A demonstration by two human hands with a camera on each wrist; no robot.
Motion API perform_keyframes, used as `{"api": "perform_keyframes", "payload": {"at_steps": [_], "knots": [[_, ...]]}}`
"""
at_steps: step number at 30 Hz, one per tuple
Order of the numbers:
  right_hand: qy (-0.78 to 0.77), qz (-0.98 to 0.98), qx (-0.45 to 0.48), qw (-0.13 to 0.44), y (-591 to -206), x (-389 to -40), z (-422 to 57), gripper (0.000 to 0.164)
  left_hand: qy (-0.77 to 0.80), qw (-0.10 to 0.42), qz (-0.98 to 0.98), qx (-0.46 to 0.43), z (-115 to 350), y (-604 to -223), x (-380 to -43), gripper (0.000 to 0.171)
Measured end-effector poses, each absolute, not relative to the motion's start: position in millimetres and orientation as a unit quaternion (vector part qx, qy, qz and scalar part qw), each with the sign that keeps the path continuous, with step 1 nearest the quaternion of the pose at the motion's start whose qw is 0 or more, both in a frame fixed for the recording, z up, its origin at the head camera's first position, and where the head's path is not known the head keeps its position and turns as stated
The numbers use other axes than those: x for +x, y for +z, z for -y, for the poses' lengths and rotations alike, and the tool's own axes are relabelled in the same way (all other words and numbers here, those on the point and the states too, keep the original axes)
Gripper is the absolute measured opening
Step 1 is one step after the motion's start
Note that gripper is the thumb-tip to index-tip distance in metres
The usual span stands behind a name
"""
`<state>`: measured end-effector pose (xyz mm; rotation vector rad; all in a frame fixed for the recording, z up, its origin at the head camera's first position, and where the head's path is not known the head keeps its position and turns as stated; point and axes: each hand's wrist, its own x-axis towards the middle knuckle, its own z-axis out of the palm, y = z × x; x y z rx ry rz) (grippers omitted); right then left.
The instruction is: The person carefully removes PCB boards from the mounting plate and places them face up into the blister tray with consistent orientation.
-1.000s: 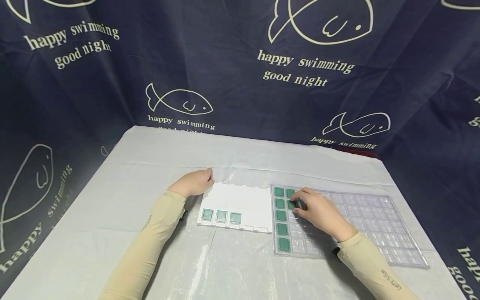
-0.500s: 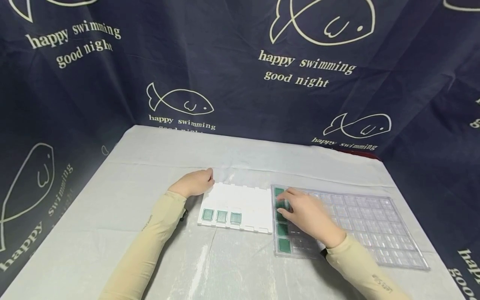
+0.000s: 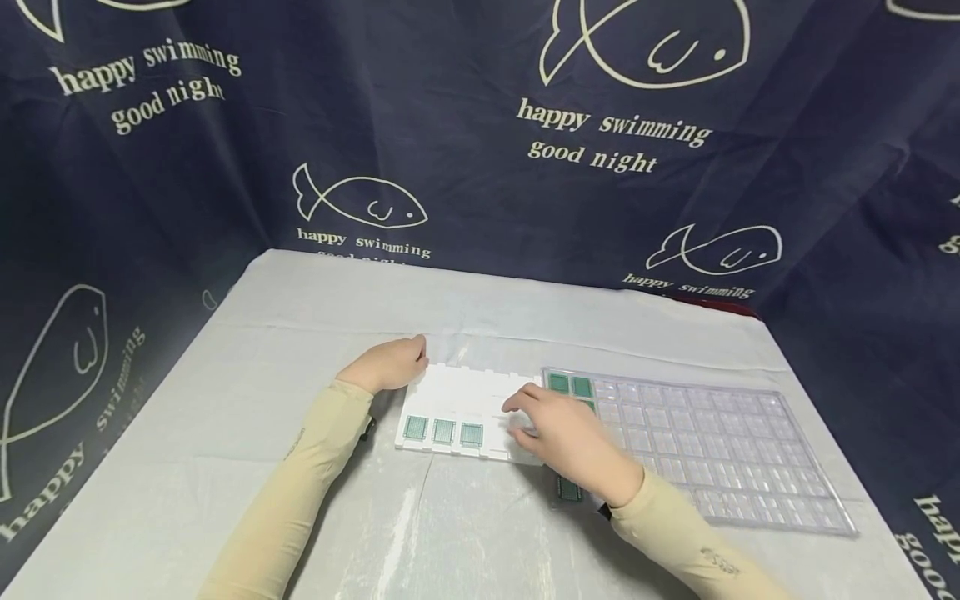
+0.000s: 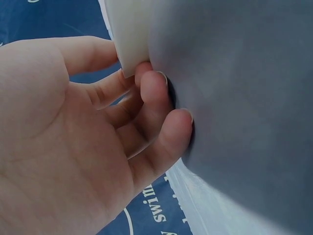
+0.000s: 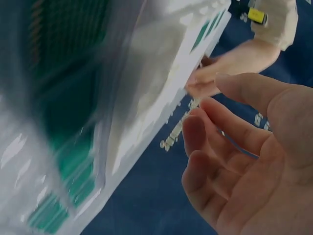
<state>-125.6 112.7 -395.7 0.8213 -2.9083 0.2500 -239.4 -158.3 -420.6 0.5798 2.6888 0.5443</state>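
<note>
A white board (image 3: 457, 390) with a notched edge lies on the table, bearing a row of small green circuit boards (image 3: 442, 431) along its near side. My left hand (image 3: 386, 365) grips its far left corner; in the left wrist view the white board's corner (image 4: 129, 34) sits between thumb and fingers. Over the board's right end hovers my right hand (image 3: 562, 432), thumb and fingers apart and loosely bent, with nothing visible between them. Right beside the board is a clear compartment tray (image 3: 735, 454), where more green circuit boards (image 3: 582, 387) fill left-hand compartments, partly hidden by my right hand.
A pale cloth (image 3: 337, 500) covers the table. Dark blue curtains (image 3: 465, 125) with fish prints stand behind and at both sides. A dark red object (image 3: 712, 307) shows at the far right table edge.
My right hand has moved left from the tray's second column, across the first, to above the white board. Two green boards remain visible in that second column. My left hand has stayed still.
</note>
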Motion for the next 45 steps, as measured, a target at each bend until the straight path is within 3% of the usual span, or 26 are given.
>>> {"api": "perform_keyframes", "payload": {"at_steps": [20,45], "knots": [[0.079,0.948,0.306,0.044,-414,-124,-73,0.031,0.183,0.166,-0.946,0.207,159,-417,-239,0.027],[0.083,0.946,0.309,0.058,-420,-126,-68,0.024,0.178,0.165,-0.948,0.204,157,-415,-237,0.026]]}}
